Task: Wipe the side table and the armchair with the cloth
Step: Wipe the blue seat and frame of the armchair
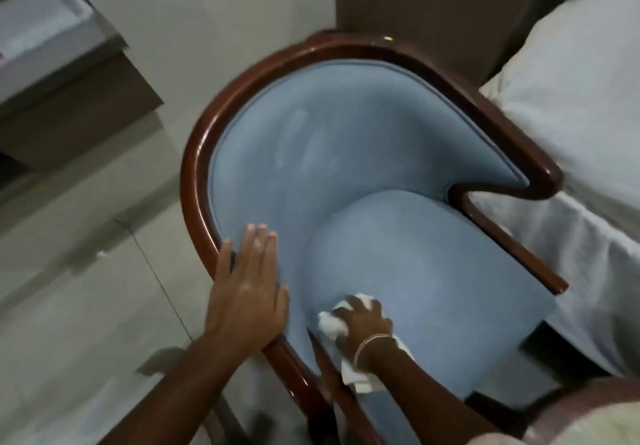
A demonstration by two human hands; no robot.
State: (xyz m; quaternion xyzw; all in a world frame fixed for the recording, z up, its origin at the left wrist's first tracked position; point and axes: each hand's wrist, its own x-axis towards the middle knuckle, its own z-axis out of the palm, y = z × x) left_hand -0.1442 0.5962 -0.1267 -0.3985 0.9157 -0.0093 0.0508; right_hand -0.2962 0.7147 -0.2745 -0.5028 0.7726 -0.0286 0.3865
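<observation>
Head view, only one cam. Step in hand looks like the armchair half of the job: right hand (362, 320) is curled shut on the white cloth (330, 323), pressing it onto the blue seat cushion (433, 271) at the edge nearest the person. Cloth is bunched under the palm w/ a loose tail trailing back under the wrist, beside the bracelet (372, 342).

Left hand (247, 292) lies flat & open, fingers (261, 240) together, resting on the armchair (311, 153) where the wooden arm rail (197, 174) meets the blue padding, just left of the cloth hand. Holds nothing; prob. bracing. Hands are apart but near.

Next move, my guess: sweep the cloth away from the body across the cushion, then up the curved inner back beyond both hands. Needs steady downward pressure & the tail kept tucked so it doesn't drag.

Chair look: glossy red-brown frame, pale blue suede-like fabric w/ lighter smears on the inner back, above the left hand. Frame is motion-blurred. Side table: can't pick it out for sure. White bedding (571, 98) sits right of the right hand.
</observation>
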